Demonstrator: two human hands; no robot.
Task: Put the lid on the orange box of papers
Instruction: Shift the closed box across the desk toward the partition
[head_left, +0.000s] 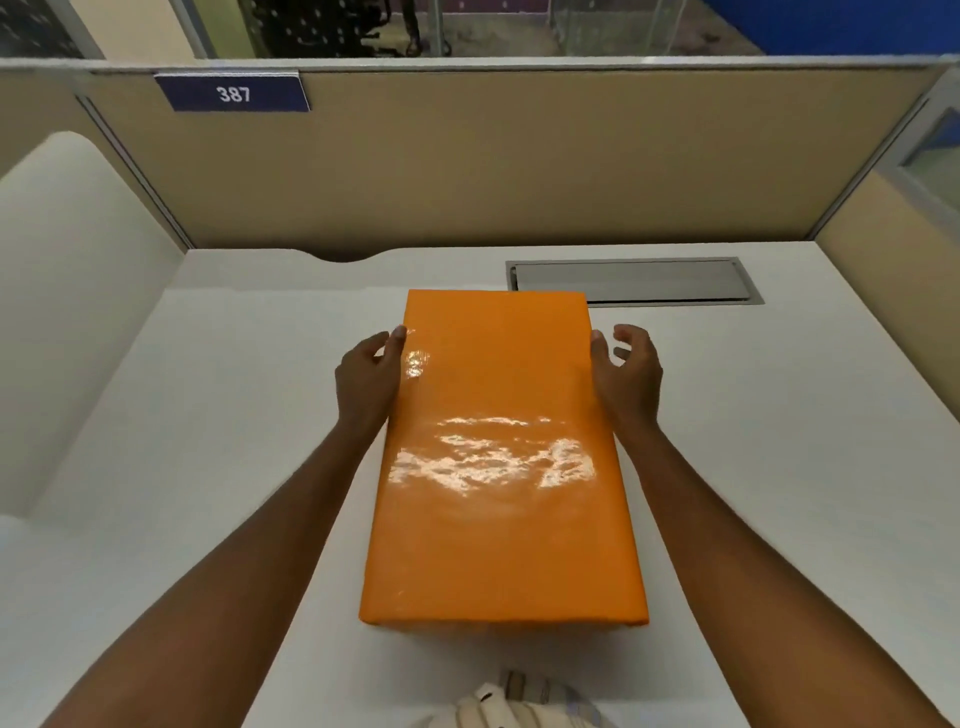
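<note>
A glossy orange lid (498, 457) lies flat over the orange box in the middle of the white desk (208, 467), covering it completely, so the papers are hidden. My left hand (366, 376) holds the lid's left edge near the far end, thumb at the top rim and fingers down the side. At the lid's right edge is my right hand (626, 371). Its thumb touches the rim, and its fingers are curled apart, off the box.
A grey metal cable hatch (634, 280) is set into the desk behind the box on the right. Beige partition walls (519, 171) close the desk at the back and on both sides. A blue sign (232, 93) reads 387. Striped cloth (519, 701) shows at the near edge.
</note>
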